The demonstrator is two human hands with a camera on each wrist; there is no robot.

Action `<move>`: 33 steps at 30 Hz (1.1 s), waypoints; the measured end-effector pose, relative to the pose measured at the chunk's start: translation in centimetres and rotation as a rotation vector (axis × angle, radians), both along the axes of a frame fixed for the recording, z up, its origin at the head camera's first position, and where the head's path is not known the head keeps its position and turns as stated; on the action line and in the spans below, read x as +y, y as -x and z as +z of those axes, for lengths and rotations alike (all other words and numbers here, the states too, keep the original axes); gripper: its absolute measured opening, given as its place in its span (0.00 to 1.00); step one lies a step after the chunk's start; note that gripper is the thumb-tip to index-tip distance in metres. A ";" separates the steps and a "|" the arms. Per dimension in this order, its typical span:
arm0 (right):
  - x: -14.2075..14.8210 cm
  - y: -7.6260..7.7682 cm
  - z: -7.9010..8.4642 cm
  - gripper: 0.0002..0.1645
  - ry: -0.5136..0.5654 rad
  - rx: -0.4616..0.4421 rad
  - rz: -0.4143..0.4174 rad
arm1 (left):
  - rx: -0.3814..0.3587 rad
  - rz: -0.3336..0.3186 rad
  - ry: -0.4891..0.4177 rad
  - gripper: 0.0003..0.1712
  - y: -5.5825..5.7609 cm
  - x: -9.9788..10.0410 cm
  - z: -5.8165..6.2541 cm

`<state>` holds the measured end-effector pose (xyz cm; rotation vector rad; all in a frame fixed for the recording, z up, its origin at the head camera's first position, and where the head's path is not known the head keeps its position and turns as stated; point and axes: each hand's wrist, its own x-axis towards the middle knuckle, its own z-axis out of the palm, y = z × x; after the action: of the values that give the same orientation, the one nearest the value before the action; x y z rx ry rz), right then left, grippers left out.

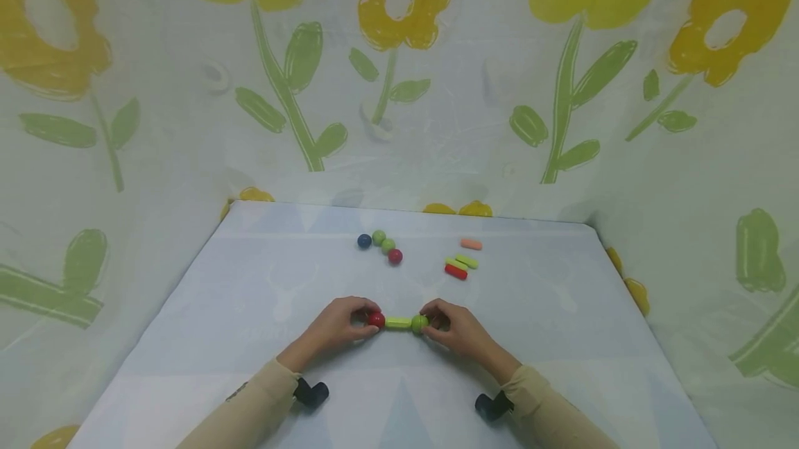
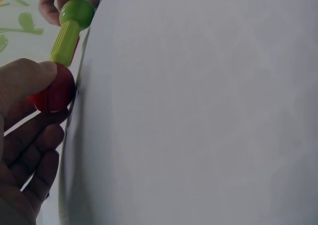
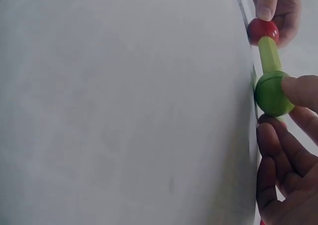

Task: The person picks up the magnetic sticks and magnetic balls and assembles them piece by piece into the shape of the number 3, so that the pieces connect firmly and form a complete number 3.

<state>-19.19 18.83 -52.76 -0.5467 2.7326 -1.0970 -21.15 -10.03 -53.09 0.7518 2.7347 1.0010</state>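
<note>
My left hand [image 1: 341,326] pinches a red ball [image 1: 376,320] between thumb and fingers. A ridged yellow-green rod [image 1: 398,323] runs from that ball to a green ball [image 1: 419,324], joining the two in one straight line. My right hand [image 1: 458,329] pinches the green ball from the other side. In the left wrist view the thumb presses on the red ball [image 2: 55,90], with the rod [image 2: 65,43] butting against it. The right wrist view shows a groove across the green ball [image 3: 273,93] under the thumb.
Farther back lie a dark blue ball [image 1: 365,241], two green balls [image 1: 379,237] and another red ball [image 1: 395,257]. To their right are an orange rod [image 1: 471,244], two yellow-green rods [image 1: 466,261] and a red rod [image 1: 456,271]. A flowered cloth [image 1: 437,123] hangs behind the table [image 1: 281,255].
</note>
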 end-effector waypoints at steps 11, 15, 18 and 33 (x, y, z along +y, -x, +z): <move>0.4 0.2 0.0 0.15 0.003 -0.007 0.009 | -0.005 0.002 -0.012 0.19 0.0 0.2 -0.1; 0.3 0.2 0.1 0.15 0.006 -0.015 0.014 | 0.005 -0.011 -0.033 0.23 0.0 0.2 -0.1; 0.2 0.2 0.2 0.15 0.008 -0.017 0.018 | 0.024 -0.007 -0.033 0.27 0.0 0.2 -0.2; 0.4 0.2 0.0 0.16 0.024 -0.014 0.030 | 0.105 -0.073 -0.021 0.26 -0.2 3.8 0.5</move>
<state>-19.41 19.21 -52.77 -0.5793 2.6935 -1.1243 -20.99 -6.19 -52.61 0.9260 2.7650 1.0042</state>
